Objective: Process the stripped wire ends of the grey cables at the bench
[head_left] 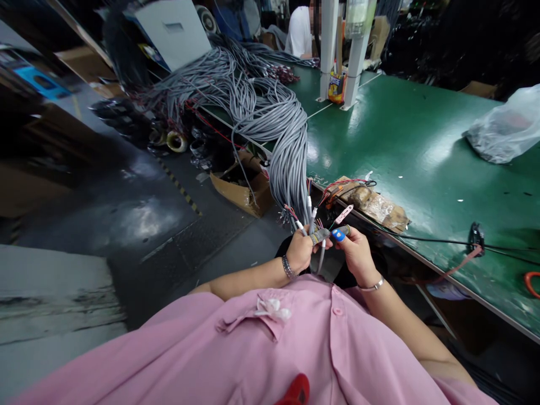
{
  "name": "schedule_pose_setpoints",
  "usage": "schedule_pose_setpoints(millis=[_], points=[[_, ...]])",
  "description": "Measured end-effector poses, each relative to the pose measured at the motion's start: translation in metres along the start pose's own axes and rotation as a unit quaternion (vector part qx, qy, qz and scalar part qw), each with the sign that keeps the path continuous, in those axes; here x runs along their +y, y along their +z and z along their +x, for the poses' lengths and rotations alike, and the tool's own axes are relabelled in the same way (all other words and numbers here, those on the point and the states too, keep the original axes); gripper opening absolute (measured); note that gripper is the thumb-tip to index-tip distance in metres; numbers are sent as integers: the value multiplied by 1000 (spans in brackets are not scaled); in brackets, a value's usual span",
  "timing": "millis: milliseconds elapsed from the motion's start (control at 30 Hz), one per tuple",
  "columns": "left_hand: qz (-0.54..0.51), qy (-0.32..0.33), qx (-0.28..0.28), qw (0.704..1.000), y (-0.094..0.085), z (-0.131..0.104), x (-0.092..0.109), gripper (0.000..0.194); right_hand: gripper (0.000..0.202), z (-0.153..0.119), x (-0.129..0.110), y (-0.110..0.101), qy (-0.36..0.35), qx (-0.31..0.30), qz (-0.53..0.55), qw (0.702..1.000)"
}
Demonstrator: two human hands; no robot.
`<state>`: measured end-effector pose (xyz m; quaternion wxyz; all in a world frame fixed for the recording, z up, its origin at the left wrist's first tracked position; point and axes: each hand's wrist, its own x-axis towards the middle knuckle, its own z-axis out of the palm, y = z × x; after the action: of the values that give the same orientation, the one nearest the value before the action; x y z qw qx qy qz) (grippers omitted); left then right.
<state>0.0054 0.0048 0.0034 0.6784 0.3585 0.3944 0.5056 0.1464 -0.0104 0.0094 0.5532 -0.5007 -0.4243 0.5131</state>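
Note:
My left hand (300, 251) is closed around several grey cables (313, 223), whose white-sleeved ends and thin coloured wires stick up above the fist. Its thumb wears a grey covering. Close beside it, my right hand (359, 254) is pinched, a blue cover (338, 235) on the thumb. The two thumb tips nearly meet among thin wires; what the right fingers pinch is too small to make out. Just beyond the hands, a large bundle of grey cables (289, 152) hangs over the table edge. A small white-and-pink tag-like piece (344, 214) shows above the right hand.
The green table (405, 129) bears a tape-wrapped brown block (373, 202), black cords (439, 242) and a plastic bag (506, 126). White posts (353, 62) rise from it. An open cardboard box (236, 188) sits below the cables, left. Another person (299, 31) is at the far side.

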Motion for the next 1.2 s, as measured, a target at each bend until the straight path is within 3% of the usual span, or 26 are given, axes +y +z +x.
schedule_pose_setpoints(millis=[167, 333, 467, 567, 733, 800, 933, 1100, 1200], points=[[-36, -9, 7, 999, 1, -1, 3, 29, 23, 0, 7, -7, 9, -22, 16, 1000], [-58, 6, -44, 997, 0, -4, 8, 26, 47, 17, 9, -16, 85, -12, 142, 986], [-39, -11, -82, 996, 5, -1, 12, 30, 46, 39, 0, -17, 162, -91, 198, 962], [-30, -16, -88, 996, 9, 2, 13, 31, 35, 46, -3, -14, 116, -72, 182, 974], [-34, -34, -88, 995, 11, 8, 12, 30, 40, 45, 7, -9, -47, 75, 64, 994], [-33, -45, -85, 995, 11, 10, 11, 31, 46, 46, 10, -7, -31, 67, 86, 994], [-22, -55, -79, 995, 11, 12, 6, 32, 43, 52, 9, -2, 64, 21, 244, 967], [1, -61, -67, 996, 13, 14, 2, 33, 36, 57, 8, 4, 63, 48, 309, 948], [-2, -62, -61, 996, 14, 13, 3, 32, 38, 54, 10, 3, 68, 29, 309, 948]])
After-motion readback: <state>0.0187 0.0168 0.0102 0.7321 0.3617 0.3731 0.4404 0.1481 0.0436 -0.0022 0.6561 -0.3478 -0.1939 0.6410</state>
